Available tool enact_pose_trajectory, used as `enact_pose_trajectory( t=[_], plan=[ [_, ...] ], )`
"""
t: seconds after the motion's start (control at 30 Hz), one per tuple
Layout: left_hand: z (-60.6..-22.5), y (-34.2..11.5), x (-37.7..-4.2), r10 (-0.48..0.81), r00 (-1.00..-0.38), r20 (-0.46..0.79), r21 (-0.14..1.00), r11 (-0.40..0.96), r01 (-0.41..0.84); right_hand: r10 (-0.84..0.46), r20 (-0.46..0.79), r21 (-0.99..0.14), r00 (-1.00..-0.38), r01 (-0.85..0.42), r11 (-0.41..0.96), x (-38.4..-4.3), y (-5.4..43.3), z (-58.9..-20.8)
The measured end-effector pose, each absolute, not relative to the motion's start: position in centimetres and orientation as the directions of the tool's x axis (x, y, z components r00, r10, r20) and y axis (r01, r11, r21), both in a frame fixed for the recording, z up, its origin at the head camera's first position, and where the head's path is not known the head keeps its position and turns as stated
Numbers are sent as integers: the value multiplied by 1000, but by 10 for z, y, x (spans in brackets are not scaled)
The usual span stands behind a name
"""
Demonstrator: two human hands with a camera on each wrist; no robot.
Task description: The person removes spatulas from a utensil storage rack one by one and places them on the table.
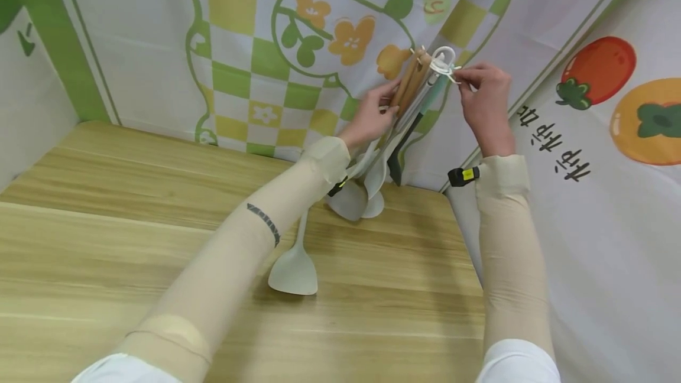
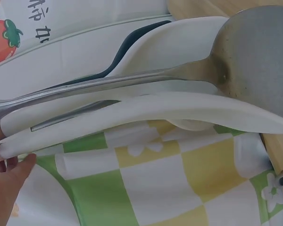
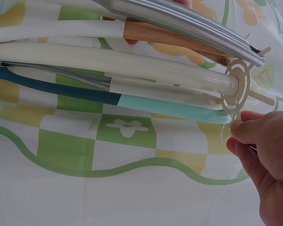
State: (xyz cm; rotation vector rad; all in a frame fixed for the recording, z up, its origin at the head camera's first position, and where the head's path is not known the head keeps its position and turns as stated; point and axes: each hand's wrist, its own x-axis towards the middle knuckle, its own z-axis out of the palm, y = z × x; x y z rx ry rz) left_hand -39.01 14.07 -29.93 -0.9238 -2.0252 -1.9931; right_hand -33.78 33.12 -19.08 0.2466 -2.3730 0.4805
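A white utensil rack (image 1: pixel 440 64) with a ring of hooks stands by the patterned cloth, several kitchen utensils hanging around it. My left hand (image 1: pixel 372 114) grips a wooden-handled utensil (image 1: pixel 408 84) on the rack's left side. My right hand (image 1: pixel 486 90) pinches a rack hook close to the end of a teal-handled utensil (image 3: pixel 174 108). In the right wrist view, the rack's ring (image 3: pixel 238 87) shows beside my right fingertips (image 3: pixel 240 127). A metal turner (image 2: pixel 254 52) and a white utensil (image 2: pixel 146 110) hang low, their heads over the table.
A beige spatula (image 1: pixel 295 270) lies on the wooden table (image 1: pixel 133 241), its handle partly hidden behind my left forearm. A checked, flowered cloth (image 1: pixel 255 64) backs the table; another printed cloth (image 1: pixel 612 223) hangs at the right.
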Motion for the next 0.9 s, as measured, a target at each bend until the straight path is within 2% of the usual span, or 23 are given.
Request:
enact_pose_trajectory(
  t=[0.9],
  plan=[
    [-297,134,-390,184,-801,570,821,-106,560,-47,623,-285,-781,-282,916,-336,333,-186]
  ],
)
